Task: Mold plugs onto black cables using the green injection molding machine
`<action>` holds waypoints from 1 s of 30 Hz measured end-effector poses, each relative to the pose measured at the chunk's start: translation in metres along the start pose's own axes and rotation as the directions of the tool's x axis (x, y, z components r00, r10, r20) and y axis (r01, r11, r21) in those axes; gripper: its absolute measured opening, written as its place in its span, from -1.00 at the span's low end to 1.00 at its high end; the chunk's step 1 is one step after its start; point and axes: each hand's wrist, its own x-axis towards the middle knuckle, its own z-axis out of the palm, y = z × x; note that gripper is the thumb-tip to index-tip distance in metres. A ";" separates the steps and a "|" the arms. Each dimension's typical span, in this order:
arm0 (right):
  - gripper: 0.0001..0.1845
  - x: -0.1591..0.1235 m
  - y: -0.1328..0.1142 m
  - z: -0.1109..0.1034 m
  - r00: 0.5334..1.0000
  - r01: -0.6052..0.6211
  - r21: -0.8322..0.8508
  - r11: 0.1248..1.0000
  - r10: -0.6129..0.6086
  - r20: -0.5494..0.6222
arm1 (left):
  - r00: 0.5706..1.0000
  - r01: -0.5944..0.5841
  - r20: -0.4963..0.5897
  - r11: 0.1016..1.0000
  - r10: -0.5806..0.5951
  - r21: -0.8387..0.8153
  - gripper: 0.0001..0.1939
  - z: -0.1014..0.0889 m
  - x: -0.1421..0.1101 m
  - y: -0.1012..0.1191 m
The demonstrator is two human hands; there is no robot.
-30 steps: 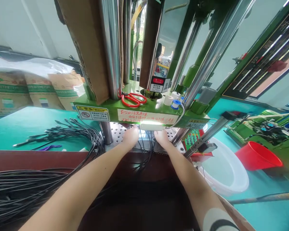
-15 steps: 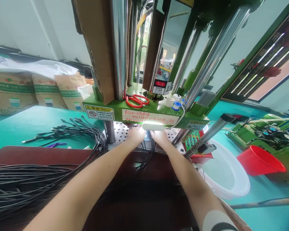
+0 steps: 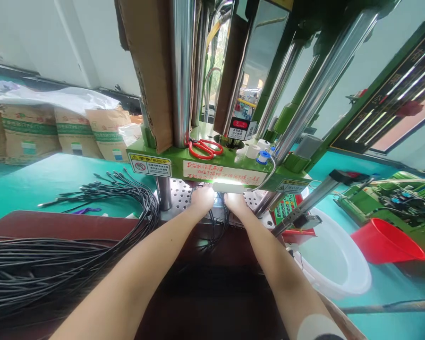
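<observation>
Both arms reach forward under the green press plate, just below a glowing white lamp. My left hand is at the left side of a metal mold block, and my right hand is at its right side. The fingers of both hands are hidden by glare and by the plate edge, so their grip does not show. Several black cables hang from the block between the hands, over the front edge of the perforated metal bed.
A large bundle of black cables lies on the dark red tabletop at left. Red-handled scissors rest on the press plate. To the right are a control panel, a white tub and a red bucket. Paper sacks stand at far left.
The view has shifted slightly, so the scene sits a little further right. My hands stay at the mold block, with hardly any visible movement.
</observation>
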 end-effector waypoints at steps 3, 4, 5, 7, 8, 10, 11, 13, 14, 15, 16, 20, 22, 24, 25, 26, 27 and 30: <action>-0.62 0.002 0.004 -0.005 0.999 0.019 0.044 0.999 -0.017 -0.032 | 0.998 -0.021 -0.058 1.000 0.021 -0.011 -0.65 0.004 -0.002 0.012; -0.61 0.003 0.003 -0.006 0.999 0.027 0.058 0.998 -0.025 -0.037 | 0.997 -0.035 -0.073 0.999 0.034 -0.016 -0.65 0.006 -0.002 0.016; -0.60 0.002 0.003 -0.007 0.999 0.034 0.071 0.997 -0.032 -0.039 | 0.996 -0.047 -0.081 0.999 0.045 -0.021 -0.65 0.008 -0.003 0.019; -0.63 0.001 -0.001 -0.007 0.999 0.043 0.093 0.995 -0.039 -0.037 | 0.995 -0.061 -0.085 0.998 0.058 -0.029 -0.68 0.013 -0.004 0.022; -0.65 0.000 -0.003 -0.006 0.999 0.044 0.102 0.994 -0.041 -0.035 | 0.995 -0.061 -0.084 0.998 0.058 -0.031 -0.69 0.014 -0.004 0.022; -0.69 -0.001 -0.006 -0.003 0.999 0.041 0.117 0.992 -0.037 -0.032 | 0.995 -0.058 -0.089 0.998 0.055 -0.031 -0.70 0.016 -0.004 0.021; -0.70 -0.001 -0.008 0.000 0.999 0.035 0.123 0.992 -0.031 -0.031 | 0.994 -0.060 -0.093 0.998 0.057 -0.030 -0.70 0.016 -0.004 0.019; -0.71 0.000 -0.010 0.004 1.000 0.018 0.132 0.991 -0.014 -0.028 | 0.993 -0.070 -0.095 0.997 0.067 -0.027 -0.70 0.016 -0.003 0.017; -0.70 0.001 -0.010 0.006 1.000 0.009 0.134 0.991 -0.005 -0.027 | 0.993 -0.077 -0.094 0.997 0.074 -0.026 -0.69 0.016 -0.002 0.016; -0.70 0.002 -0.010 0.008 1.000 0.001 0.136 0.991 0.002 -0.024 | 0.993 -0.082 -0.091 0.996 0.080 -0.026 -0.69 0.016 -0.001 0.015; -0.70 0.003 -0.010 0.009 1.000 -0.004 0.137 0.990 0.007 -0.022 | 0.993 -0.086 -0.087 0.996 0.083 -0.027 -0.69 0.017 0.000 0.015; -0.67 0.008 -0.012 0.010 1.000 0.002 0.130 0.991 0.000 -0.018 | 0.994 -0.089 -0.064 0.995 0.086 -0.034 -0.67 0.019 0.004 0.014; -0.65 0.009 -0.014 0.009 1.000 0.014 0.119 0.993 -0.012 -0.017 | 0.995 -0.091 -0.055 0.995 0.089 -0.037 -0.67 0.019 0.006 0.015; -0.64 0.009 -0.015 0.006 0.999 0.033 0.104 0.994 -0.031 -0.020 | 0.994 -0.096 -0.052 0.995 0.094 -0.035 -0.67 0.017 0.007 0.016; -0.63 0.009 -0.015 0.004 0.999 0.048 0.097 0.994 -0.046 -0.024 | 0.994 -0.097 -0.051 0.995 0.095 -0.033 -0.66 0.015 0.008 0.016; -0.62 0.008 -0.014 0.003 0.997 0.067 0.089 0.994 -0.065 -0.030 | 0.994 -0.099 -0.050 0.995 0.097 -0.028 -0.66 0.013 0.009 0.016; -0.62 0.007 -0.011 0.000 0.996 0.088 0.079 0.993 -0.086 -0.036 | 0.994 -0.103 -0.048 0.994 0.102 -0.023 -0.65 0.010 0.010 0.016; -0.61 -0.001 0.001 -0.006 0.986 0.163 0.049 0.985 -0.161 -0.047 | 0.986 -0.166 -0.025 0.986 0.166 -0.011 -0.65 0.000 0.011 0.009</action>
